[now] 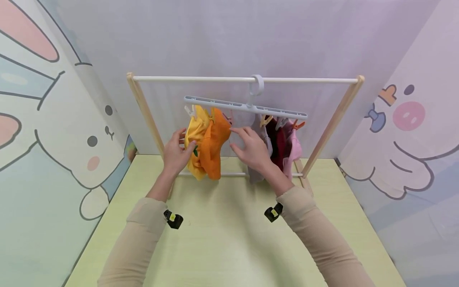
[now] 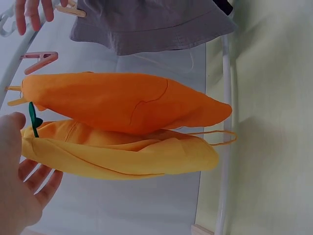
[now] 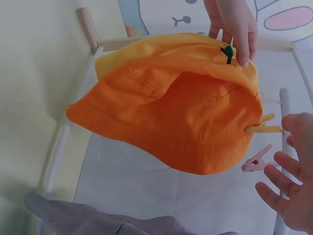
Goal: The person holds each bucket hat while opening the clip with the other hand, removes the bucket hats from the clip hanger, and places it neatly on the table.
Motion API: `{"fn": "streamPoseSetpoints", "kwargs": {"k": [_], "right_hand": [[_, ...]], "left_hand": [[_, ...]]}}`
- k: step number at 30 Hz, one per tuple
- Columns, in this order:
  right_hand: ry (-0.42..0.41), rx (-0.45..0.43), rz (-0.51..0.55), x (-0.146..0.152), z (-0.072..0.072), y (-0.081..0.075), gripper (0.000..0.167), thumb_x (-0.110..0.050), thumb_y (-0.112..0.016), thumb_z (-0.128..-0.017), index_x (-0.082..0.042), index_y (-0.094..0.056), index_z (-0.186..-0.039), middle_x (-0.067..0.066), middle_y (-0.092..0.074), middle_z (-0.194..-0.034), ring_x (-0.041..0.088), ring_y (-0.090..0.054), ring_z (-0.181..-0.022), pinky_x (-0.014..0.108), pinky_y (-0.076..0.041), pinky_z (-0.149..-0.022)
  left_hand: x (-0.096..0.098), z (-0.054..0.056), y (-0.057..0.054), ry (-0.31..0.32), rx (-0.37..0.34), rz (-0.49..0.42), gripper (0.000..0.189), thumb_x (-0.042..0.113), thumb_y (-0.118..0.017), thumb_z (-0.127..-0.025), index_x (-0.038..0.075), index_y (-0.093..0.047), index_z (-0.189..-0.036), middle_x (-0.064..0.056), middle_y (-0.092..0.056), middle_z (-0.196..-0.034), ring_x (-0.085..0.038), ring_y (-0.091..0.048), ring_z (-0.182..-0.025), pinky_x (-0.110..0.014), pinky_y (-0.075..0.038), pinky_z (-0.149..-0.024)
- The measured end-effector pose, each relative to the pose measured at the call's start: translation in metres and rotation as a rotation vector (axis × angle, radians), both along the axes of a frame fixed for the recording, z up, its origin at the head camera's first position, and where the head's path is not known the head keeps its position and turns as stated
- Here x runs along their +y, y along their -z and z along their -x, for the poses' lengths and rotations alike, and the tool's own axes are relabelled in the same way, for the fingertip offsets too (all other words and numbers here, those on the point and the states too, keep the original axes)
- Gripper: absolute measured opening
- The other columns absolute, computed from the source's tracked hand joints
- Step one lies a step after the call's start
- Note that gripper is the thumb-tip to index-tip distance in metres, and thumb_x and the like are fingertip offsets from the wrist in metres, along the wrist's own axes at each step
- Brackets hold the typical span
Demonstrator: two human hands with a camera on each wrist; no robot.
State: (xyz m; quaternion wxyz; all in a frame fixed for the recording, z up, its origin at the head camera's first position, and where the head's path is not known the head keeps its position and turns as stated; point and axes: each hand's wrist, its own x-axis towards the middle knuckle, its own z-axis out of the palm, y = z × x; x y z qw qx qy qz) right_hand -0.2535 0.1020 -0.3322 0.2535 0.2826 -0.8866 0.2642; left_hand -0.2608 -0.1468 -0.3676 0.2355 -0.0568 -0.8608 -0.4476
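In the head view, my left hand (image 1: 176, 154) holds a yellow bucket hat (image 1: 196, 129) lightly, thumb on one side and fingers on the other. A small green leaf trim (image 3: 228, 53) lies near the thumb. Next to it hangs an orange bucket hat (image 3: 190, 122) on a yellow clothespin (image 3: 264, 129). My right hand (image 1: 252, 148) has its fingers spread at the right of the orange hat; in the right wrist view it is apart from the cloth. A pink clothespin (image 3: 257, 160) near it holds nothing. Both hats hang from a pale hanger (image 1: 247, 107).
On the hanger's right half hang a grey hat (image 2: 151, 24), a dark red one (image 1: 280, 143) and a pink one (image 1: 295, 149), clipped on with pegs. The hanger tilts down to the right on the white rail (image 1: 193, 79) of a wooden-legged rack (image 1: 331, 127). Cartoon-printed panels (image 1: 89, 131) stand at both sides.
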Motion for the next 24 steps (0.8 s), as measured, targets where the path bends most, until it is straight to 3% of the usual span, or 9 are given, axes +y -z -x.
{"fn": "streamPoseSetpoints", "kwargs": {"k": [14, 24], "right_hand": [[-0.048, 0.036, -0.011, -0.022, 0.000, -0.013, 0.042, -0.024, -0.066, -0.083, -0.011, -0.056, -0.123, 0.010, -0.058, -0.111, 0.020, -0.053, -0.088, 0.032, -0.046, -0.073], [-0.088, 0.085, -0.025, -0.037, -0.001, -0.018, 0.042, -0.025, -0.066, -0.084, -0.009, -0.057, -0.122, 0.008, -0.057, -0.112, 0.018, -0.055, -0.090, 0.028, -0.047, -0.072]], "left_hand": [[0.004, 0.000, 0.004, -0.048, 0.044, 0.047, 0.041, 0.020, -0.066, -0.083, 0.001, -0.055, -0.117, -0.016, -0.065, -0.100, -0.027, -0.062, -0.085, -0.038, -0.051, -0.067], [0.003, -0.008, 0.007, -0.039, 0.096, 0.056, 0.032, 0.015, -0.068, -0.081, 0.000, -0.059, -0.107, -0.014, -0.065, -0.088, -0.024, -0.061, -0.074, -0.035, -0.050, -0.062]]}}
